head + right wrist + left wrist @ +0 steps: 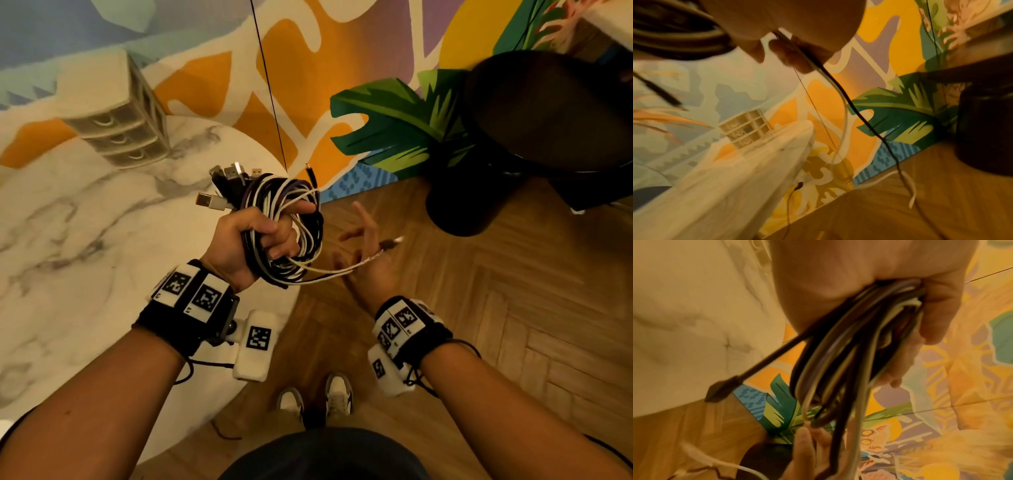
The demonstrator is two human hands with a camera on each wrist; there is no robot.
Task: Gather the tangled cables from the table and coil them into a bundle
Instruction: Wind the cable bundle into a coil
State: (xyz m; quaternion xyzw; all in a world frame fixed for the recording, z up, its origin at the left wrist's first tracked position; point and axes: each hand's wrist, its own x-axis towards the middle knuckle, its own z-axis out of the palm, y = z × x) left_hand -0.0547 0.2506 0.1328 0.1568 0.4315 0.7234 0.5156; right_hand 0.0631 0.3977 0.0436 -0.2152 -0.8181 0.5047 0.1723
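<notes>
My left hand (270,236) grips a coiled bundle of black, white and purple cables (301,205), held up just past the table's edge. Several USB plugs (233,176) stick out of the top of the coil. In the left wrist view the loops (838,361) run under my curled fingers (931,321). A white and a black loose tail (335,272) lead from the coil across my right hand (363,250). There the lower fingers curl on them while the other fingers spread. The right wrist view has a fingertip (789,55) pressing both tails (838,87), which hang down.
A round marble table (85,222) fills the left, with a small drawer unit (120,116) at its back. A black round stool (548,137) stands at the right on the wooden floor (479,308). A thin black cord (270,92) hangs before the painted wall.
</notes>
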